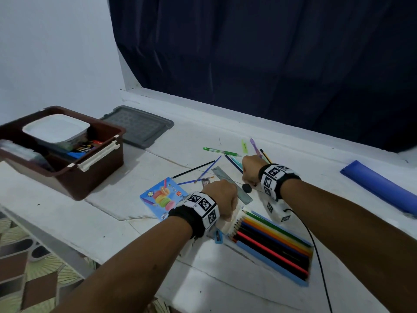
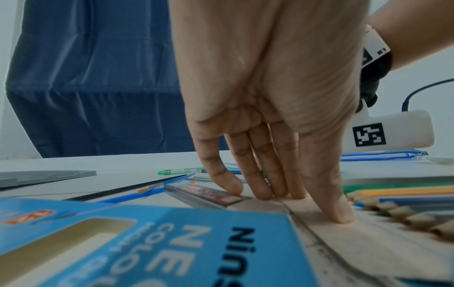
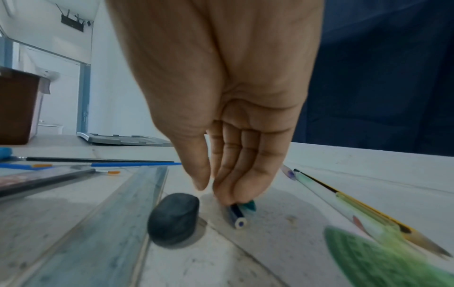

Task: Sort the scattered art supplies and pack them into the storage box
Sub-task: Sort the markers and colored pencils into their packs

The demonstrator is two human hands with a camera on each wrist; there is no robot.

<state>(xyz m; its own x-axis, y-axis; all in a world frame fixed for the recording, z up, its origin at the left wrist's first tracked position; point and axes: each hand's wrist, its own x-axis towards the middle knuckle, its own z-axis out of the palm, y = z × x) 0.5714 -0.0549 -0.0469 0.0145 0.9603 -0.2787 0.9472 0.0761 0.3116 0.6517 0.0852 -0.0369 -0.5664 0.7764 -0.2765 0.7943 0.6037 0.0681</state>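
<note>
The brown storage box (image 1: pixel 97 177) stands at the left with a white tub and some supplies inside. My left hand (image 1: pixel 221 197) points its straight fingers down: the thumb presses on the clear ruler (image 2: pixel 331 242) and the index fingertip touches a small flat case (image 2: pixel 209 194). My right hand (image 3: pixel 216 191) also points down, its fingertips resting on a blue pencil (image 3: pixel 237 216) and a teal pen (image 3: pixel 250 205), the thumb just left of them. A black eraser (image 3: pixel 174 217) lies beside that hand, at the ruler's edge.
A grey lid (image 1: pixel 137 126) lies behind the box. A tray of coloured pencils (image 1: pixel 270 242), its blue carton (image 1: pixel 162 195) and a blue sharpener (image 1: pixel 218 236) lie near me. Brushes (image 1: pixel 194 169), a green pen (image 1: pixel 221 151) and other pens are scattered. A blue pencil case (image 1: pixel 379 186) lies at the right.
</note>
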